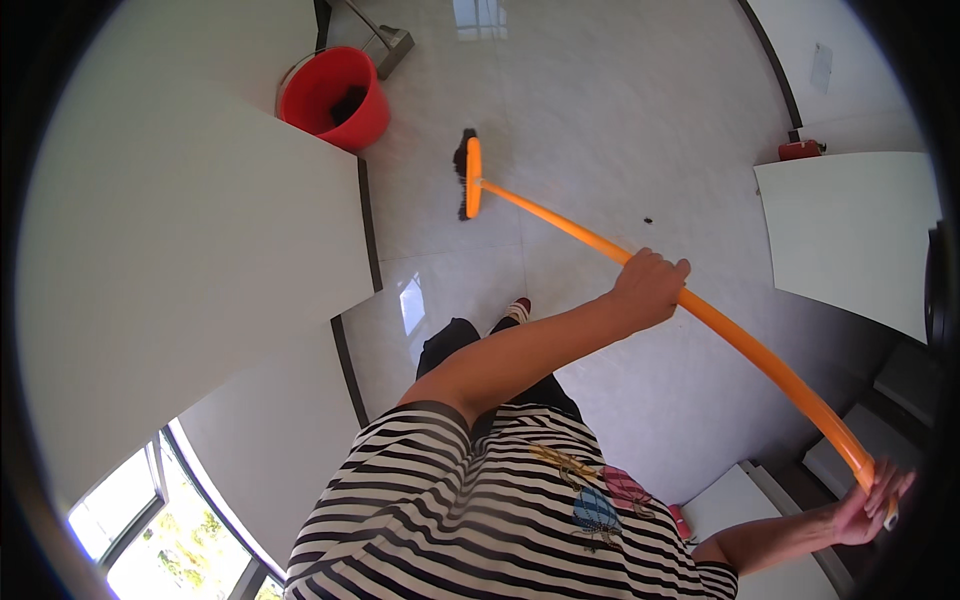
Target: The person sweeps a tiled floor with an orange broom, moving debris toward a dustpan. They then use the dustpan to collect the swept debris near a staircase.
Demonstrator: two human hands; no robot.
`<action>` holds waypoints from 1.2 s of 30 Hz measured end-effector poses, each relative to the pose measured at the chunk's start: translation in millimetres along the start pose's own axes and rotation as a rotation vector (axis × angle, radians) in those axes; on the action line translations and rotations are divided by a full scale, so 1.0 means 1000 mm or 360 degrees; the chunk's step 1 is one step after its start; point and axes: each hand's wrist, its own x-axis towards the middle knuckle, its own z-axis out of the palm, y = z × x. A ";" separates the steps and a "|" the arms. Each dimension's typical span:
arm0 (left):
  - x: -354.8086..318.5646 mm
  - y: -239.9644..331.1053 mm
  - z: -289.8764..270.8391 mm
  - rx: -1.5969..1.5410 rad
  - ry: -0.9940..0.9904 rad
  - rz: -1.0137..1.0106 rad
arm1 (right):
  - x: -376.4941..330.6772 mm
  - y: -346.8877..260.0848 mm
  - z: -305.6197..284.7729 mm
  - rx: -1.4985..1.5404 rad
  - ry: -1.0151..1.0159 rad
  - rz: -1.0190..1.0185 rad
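Observation:
A broom with an orange handle (748,350) runs across the view from the far left to the near right. Its orange head (474,178) has dark bristles, which face left against the grey floor. Partway along the handle, my left hand (650,289) is closed around it. At the handle's upper end, on the right, my right hand (868,506) grips it with curled fingers. On the floor, beyond my left hand, lies a small dark bit (648,220), too small to name.
A red bucket (372,112) with something dark inside stands at the far left, beside a grey dustpan (394,52) with a long handle. White walls (190,200) with dark skirting jut out on the left. At right is a white cabinet (850,225), a red object (798,150) behind it.

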 end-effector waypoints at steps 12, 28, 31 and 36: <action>0.005 -0.235 -0.055 0.0019 0.0149 -0.0756 | 0.115 0.285 0.141 -0.0584 -0.0182 0.0669; 0.187 -0.029 -0.038 -0.0495 -0.0425 0.0884 | 0.000 0.025 0.167 -0.0551 0.0259 -0.0371; 0.153 0.004 -0.038 -0.0621 -0.0652 0.1402 | -0.057 0.012 0.170 -0.0539 0.0577 -0.0638; 0.059 0.069 -0.030 -0.1143 -0.0852 0.1309 | -0.137 0.142 0.135 -0.0034 0.1218 -0.0039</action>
